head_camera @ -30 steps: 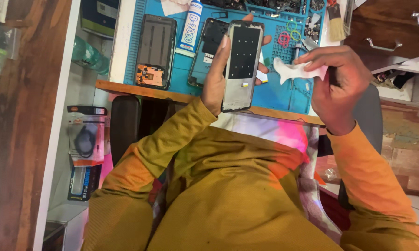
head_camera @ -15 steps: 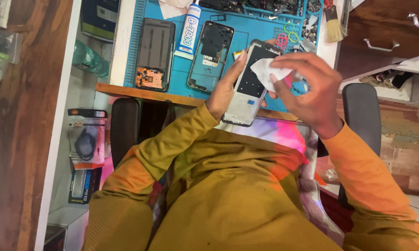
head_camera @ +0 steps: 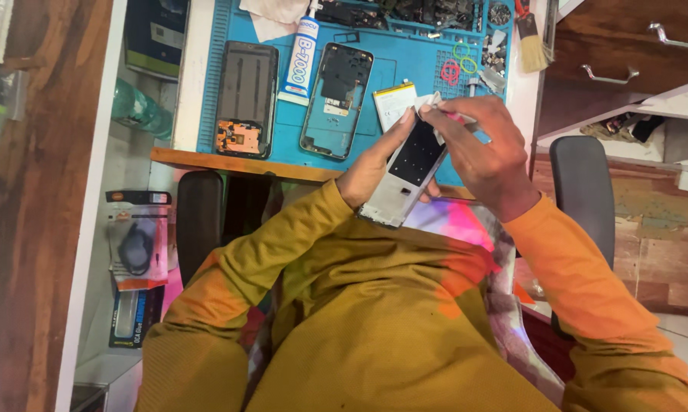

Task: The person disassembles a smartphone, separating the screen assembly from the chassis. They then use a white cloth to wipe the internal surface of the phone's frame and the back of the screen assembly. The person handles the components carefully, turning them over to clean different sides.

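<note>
My left hand (head_camera: 374, 164) holds a phone frame (head_camera: 406, 174) with a dark inner panel and silver edges, tilted over the desk's front edge. My right hand (head_camera: 477, 152) presses a small white cloth (head_camera: 435, 101) against the top end of that frame, fingers closed on it. On the blue work mat (head_camera: 283, 130) behind lie a second open phone shell (head_camera: 336, 99), a dark phone back with an orange circuit part (head_camera: 244, 99), a white battery (head_camera: 393, 103) and a glue tube (head_camera: 302, 57).
A brush (head_camera: 529, 34), coloured rubber rings (head_camera: 457, 65) and small parts sit at the mat's far right. Wooden drawers (head_camera: 626, 53) stand to the right, packaged goods (head_camera: 134, 244) lie on the floor to the left. Black chair armrests (head_camera: 199, 221) flank my body.
My left hand lowered and tilted the phone frame toward me. My right hand moved from the right onto the frame's top end with the white cloth.
</note>
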